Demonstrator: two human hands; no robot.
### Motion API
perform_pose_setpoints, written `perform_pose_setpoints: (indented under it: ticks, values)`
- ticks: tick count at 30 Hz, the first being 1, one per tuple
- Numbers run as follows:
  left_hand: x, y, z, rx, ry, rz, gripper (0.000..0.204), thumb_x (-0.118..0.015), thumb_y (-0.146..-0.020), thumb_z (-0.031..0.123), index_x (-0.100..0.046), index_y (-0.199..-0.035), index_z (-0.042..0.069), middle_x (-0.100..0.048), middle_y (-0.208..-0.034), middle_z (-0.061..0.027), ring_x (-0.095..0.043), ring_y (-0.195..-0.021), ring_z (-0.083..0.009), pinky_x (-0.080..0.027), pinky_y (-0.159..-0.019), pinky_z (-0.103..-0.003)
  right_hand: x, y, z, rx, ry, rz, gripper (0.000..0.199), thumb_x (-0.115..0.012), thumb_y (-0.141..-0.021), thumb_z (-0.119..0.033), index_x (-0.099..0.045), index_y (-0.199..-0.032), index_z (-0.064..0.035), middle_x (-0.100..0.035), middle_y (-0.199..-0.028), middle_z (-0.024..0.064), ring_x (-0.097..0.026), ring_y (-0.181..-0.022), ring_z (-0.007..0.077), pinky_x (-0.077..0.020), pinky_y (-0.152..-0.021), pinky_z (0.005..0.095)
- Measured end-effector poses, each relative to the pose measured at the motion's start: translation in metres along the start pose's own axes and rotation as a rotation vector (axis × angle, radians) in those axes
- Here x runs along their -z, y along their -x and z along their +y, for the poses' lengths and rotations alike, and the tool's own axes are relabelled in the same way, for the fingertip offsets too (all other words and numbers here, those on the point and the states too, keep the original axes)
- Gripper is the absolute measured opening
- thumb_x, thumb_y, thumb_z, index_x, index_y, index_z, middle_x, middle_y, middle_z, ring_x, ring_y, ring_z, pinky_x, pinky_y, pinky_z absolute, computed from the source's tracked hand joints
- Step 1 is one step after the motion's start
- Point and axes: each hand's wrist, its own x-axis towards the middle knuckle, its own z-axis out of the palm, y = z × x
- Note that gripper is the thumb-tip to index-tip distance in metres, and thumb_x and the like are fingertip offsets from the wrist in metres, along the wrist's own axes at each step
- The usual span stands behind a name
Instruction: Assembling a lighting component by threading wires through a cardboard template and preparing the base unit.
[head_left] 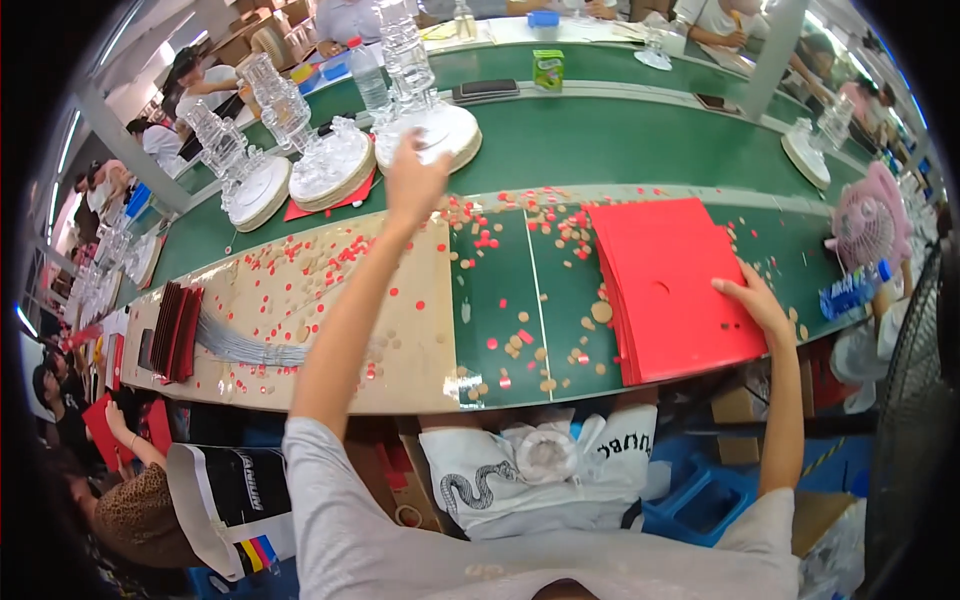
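On the right, a stack of red card sheets (665, 290) with a small half-round cut lies at the table's near side. My right hand (757, 300) grips its right edge, thumb over the top sheet and the other fingers partly hidden. My left hand (415, 187) is raised over the middle left, by the nearest pile of round white discs (455, 135). Motion blurs its fingers, so I cannot make out whether it holds anything. Clear plastic pieces (405, 60) stand stacked on that pile. Two similar disc piles (332, 165) sit to its left.
Red and tan dots (320, 255) litter a tan board (420, 340) and the green table (490, 300). Grey wires (250, 348) lie beside upright dark red folders (180, 335). A pink fan (868, 222) and blue-capped bottle (855, 290) stand right. Other people work across and at left.
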Motion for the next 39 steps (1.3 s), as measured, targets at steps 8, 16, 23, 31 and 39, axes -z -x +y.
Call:
perform_pose_setpoints:
  ticks: [8, 16, 23, 31, 39]
  values:
    - [0.001, -0.215, -0.029, -0.207, 0.234, 0.217, 0.132, -0.093, -0.056, 0.06, -0.033, -0.146, -0.015, -0.047, -0.144, -0.0355, -0.046, -0.138, -0.0423, -0.038, -0.114, -0.043, -0.017, 0.04, -0.01, 0.221, 0.836, 0.554, 0.073, -0.072, -0.093, -0.023, -0.039, -0.154, -0.0006, -0.042, -0.157, 0.0192, -0.04, -0.144, 0.0331, -0.0304, -0.119, 0.0405]
    - [0.016, -0.185, 0.017, -0.188, -0.229, 0.393, 0.082, -0.087, -0.063, 0.065, -0.066, -0.1, -0.006, -0.072, -0.097, -0.0237, -0.07, -0.091, -0.0399, -0.054, -0.084, -0.048, -0.12, 0.132, -0.124, 0.713, 0.544, 0.454, 0.037, -0.069, -0.08, 0.001, -0.069, -0.117, -0.0007, -0.066, -0.126, 0.0179, -0.061, -0.119, 0.038, -0.0463, -0.104, 0.0439]
    - [0.177, -0.057, 0.099, -0.215, 0.712, 0.149, 0.041, -0.072, -0.092, 0.017, -0.065, -0.13, 0.005, -0.066, -0.12, -0.0083, -0.064, -0.11, -0.0208, -0.056, -0.088, -0.041, -0.218, 0.141, -0.104, 0.376, -0.477, -0.056, 0.046, -0.057, -0.098, -0.019, -0.055, -0.141, -0.0015, -0.056, -0.146, 0.0142, -0.058, -0.126, 0.028, -0.048, -0.104, 0.0429]
    - [0.239, 0.157, 0.152, 0.162, 1.053, 0.374, 0.063, -0.072, -0.089, 0.038, -0.055, -0.138, 0.002, -0.058, -0.137, -0.0156, -0.059, -0.12, -0.0315, -0.048, -0.105, -0.052, -0.275, 0.143, -0.075, 0.186, -1.654, -0.602, 0.063, -0.045, -0.107, -0.05, -0.045, -0.15, -0.0036, -0.053, -0.148, 0.0115, -0.057, -0.127, 0.0223, -0.0474, -0.105, 0.0426]
    - [0.165, 0.352, 0.124, 0.27, 2.091, -0.164, 0.068, -0.05, -0.098, 0.053, -0.045, -0.149, 0.008, -0.047, -0.151, -0.0176, -0.05, -0.133, -0.0429, -0.036, -0.111, -0.066, -0.11, 0.402, 0.145, -0.202, -1.477, -0.037, 0.06, -0.046, -0.107, -0.047, -0.045, -0.149, -0.0033, -0.055, -0.146, 0.0104, -0.058, -0.126, 0.023, -0.0481, -0.106, 0.041]
